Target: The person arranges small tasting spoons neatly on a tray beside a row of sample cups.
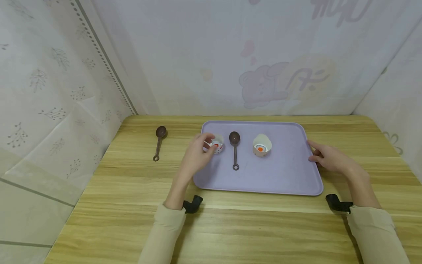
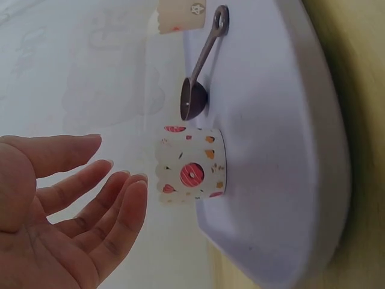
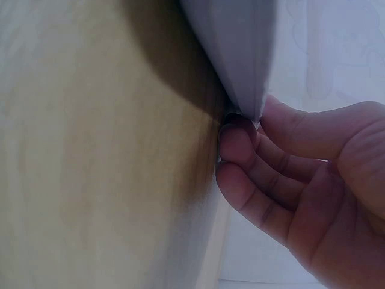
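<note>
A wooden table [image 1: 257, 227] spreads in front of a lilac tray [image 1: 283, 174], with more wood to either side. The right hand [image 1: 331, 158] pinches the tray's right rim, thumb above and fingertips at the underside. The left hand [image 1: 196, 153] hovers over the tray's left side, grip loose, fingers gently curved, a gap between them and a patterned paper cup [image 2: 192, 164]. That cup stands upright near the left rim; a second cup [image 1: 262, 152] stands upright around mid-tray. Each shows a white-and-orange shape [image 1: 260, 149] inside, printed or loose, I cannot tell. Between them lies a brown spoon [image 1: 234, 138], handle nearward; another spoon [image 1: 161, 132] rests left of the tray. Beyond hangs a pale backdrop [image 1: 184, 73].
</note>
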Tool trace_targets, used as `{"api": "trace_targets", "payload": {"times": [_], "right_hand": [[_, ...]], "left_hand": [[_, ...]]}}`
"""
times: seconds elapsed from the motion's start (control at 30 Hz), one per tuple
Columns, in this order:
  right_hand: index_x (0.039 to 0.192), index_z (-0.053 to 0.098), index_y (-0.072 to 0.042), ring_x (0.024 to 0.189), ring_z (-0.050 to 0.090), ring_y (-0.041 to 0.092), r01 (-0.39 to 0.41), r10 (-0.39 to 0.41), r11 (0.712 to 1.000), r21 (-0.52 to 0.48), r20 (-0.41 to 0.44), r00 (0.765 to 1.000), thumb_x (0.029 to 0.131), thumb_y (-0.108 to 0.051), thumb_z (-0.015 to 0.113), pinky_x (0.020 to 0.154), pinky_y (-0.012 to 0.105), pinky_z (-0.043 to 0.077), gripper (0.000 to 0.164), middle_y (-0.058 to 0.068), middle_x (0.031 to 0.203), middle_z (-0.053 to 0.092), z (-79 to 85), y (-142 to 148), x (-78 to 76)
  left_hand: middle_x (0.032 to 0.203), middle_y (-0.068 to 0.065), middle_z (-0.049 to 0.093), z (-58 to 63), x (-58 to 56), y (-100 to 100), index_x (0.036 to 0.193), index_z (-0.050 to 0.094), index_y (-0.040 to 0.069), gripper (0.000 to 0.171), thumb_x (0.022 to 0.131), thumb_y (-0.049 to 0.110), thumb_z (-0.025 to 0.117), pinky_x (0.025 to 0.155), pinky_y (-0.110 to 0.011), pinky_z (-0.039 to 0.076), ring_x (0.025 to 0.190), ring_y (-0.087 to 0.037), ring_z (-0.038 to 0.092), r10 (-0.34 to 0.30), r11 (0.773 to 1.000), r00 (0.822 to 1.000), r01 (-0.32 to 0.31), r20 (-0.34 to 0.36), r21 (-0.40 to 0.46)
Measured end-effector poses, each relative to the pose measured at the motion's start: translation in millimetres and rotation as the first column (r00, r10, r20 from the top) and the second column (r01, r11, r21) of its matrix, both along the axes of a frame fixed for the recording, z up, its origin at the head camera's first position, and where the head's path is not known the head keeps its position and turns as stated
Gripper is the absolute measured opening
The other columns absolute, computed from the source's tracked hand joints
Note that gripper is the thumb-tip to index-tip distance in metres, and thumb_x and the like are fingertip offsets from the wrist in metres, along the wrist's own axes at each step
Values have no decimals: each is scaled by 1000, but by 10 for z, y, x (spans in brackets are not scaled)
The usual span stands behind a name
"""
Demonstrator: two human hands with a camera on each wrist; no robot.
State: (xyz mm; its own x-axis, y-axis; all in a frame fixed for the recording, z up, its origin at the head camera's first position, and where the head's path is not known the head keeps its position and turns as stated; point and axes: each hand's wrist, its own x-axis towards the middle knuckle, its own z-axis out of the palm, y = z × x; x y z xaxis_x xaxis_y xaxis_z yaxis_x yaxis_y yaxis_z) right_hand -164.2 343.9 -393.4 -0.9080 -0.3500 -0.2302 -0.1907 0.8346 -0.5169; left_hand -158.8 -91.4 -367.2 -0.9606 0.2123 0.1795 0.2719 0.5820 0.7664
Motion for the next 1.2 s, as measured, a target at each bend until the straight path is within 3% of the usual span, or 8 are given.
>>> {"api": "trace_targets", "payload": {"times": [1.2], "right_hand": [[149, 24, 18, 82, 60, 21, -5, 5, 1000, 0, -10, 1000, 100, -5, 62, 68, 32, 51, 66, 14, 95, 67, -1, 2, 1]], "left_hand": [[113, -22, 61, 18, -15, -273, 126, 61, -7, 35, 94, 4, 67, 84, -42, 56, 99, -33, 63, 39, 999, 999, -39, 7, -3]]}}
